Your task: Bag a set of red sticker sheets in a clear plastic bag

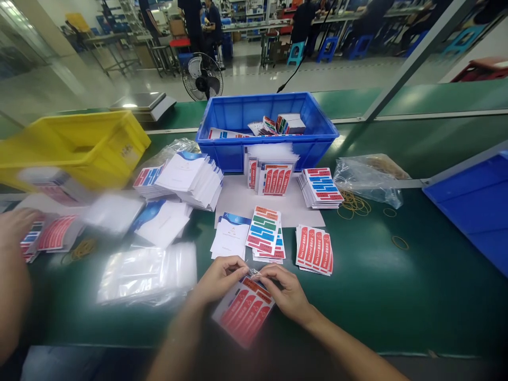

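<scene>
My left hand [220, 279] and my right hand [286, 292] both pinch the top edge of a clear plastic pouch holding red label sheets [243, 312], low over the green table near its front edge. Just beyond my fingers lie a pile of multicoloured label sheets [265, 233], a pile of red label sheets [314, 250] and a white booklet [230, 237]. A heap of empty clear pouches [146, 272] lies to the left of my left hand.
A blue bin [238, 114] with label packs stands at the back centre, a yellow bin [75, 148] at back left. Another person's hand [16, 225] is at the left edge. Rubber bands [353, 203] and a plastic bag [369, 177] lie right; a blue tray [472, 206] far right.
</scene>
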A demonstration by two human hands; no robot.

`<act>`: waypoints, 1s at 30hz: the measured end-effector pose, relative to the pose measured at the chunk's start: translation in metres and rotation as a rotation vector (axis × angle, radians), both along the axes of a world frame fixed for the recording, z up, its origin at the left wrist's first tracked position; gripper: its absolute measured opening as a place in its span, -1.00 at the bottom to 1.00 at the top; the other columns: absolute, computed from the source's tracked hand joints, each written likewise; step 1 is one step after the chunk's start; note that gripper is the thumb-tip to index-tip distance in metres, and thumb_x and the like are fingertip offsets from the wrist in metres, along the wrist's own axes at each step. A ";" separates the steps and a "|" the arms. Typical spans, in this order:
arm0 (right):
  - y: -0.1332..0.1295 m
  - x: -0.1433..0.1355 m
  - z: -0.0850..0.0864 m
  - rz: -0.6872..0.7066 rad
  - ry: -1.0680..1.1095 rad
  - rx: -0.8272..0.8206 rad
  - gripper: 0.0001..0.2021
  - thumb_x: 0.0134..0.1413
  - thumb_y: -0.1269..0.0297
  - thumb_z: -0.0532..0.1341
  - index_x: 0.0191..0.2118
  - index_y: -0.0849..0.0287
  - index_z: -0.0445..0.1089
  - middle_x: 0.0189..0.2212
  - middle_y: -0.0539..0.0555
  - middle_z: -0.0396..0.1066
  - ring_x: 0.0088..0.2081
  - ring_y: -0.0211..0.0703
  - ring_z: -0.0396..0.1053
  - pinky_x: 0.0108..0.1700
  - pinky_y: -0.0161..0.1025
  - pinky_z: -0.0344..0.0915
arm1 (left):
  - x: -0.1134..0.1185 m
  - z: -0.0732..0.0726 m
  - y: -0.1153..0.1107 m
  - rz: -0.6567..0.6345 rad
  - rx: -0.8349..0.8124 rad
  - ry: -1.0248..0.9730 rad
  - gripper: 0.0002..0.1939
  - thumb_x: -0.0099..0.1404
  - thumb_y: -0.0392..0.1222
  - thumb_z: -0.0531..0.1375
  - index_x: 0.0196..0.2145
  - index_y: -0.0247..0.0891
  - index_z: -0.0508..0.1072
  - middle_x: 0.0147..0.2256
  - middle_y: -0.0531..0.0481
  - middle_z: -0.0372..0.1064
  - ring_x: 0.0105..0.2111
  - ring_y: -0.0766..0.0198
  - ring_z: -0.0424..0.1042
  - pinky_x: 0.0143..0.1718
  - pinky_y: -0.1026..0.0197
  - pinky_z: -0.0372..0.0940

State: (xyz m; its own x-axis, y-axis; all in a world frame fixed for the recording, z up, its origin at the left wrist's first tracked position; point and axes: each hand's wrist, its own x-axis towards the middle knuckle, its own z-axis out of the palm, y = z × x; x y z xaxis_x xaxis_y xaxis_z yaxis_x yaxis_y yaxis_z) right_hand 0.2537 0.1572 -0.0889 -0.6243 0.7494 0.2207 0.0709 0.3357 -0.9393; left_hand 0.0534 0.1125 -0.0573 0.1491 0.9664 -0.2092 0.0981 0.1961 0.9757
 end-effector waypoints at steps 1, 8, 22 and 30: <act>0.000 0.001 -0.001 -0.021 0.012 -0.021 -0.86 0.25 0.38 0.12 -0.22 0.06 0.42 -0.32 0.03 0.46 -0.26 -0.16 0.42 -0.19 -0.23 0.34 | 0.000 -0.001 0.000 0.019 -0.001 -0.015 -0.75 0.28 -0.07 0.15 -0.41 -0.32 0.43 -0.43 0.01 0.38 -0.39 0.34 0.34 -0.30 0.29 0.21; 0.008 0.004 -0.001 -0.178 0.043 -0.229 -0.71 0.14 0.28 0.21 -0.01 0.03 0.25 -0.08 0.11 0.34 -0.10 -0.10 0.34 -0.11 -0.18 0.32 | -0.006 -0.010 -0.002 0.226 0.077 -0.153 -0.77 0.30 -0.10 0.14 -0.44 -0.29 0.34 -0.45 0.06 0.32 -0.43 0.38 0.29 -0.36 0.31 0.18; 0.012 0.004 0.009 -0.064 0.038 -0.367 -0.78 0.14 0.10 0.19 -0.40 0.15 0.36 -0.45 0.03 0.37 -0.39 -0.16 0.33 -0.33 -0.26 0.29 | 0.004 -0.007 -0.007 0.087 0.053 -0.095 -0.86 0.24 -0.14 0.20 -0.37 -0.25 0.36 -0.35 0.03 0.33 -0.35 0.36 0.31 -0.34 0.35 0.25; 0.012 0.012 0.000 -0.104 -0.114 -0.179 -0.72 0.14 0.06 0.16 -0.45 0.12 0.41 -0.45 0.06 0.45 -0.37 -0.07 0.40 -0.30 -0.22 0.36 | 0.014 0.001 0.000 0.144 0.100 0.109 -0.82 0.20 -0.18 0.19 -0.48 -0.35 0.41 -0.51 0.04 0.31 -0.47 0.40 0.26 -0.39 0.36 0.18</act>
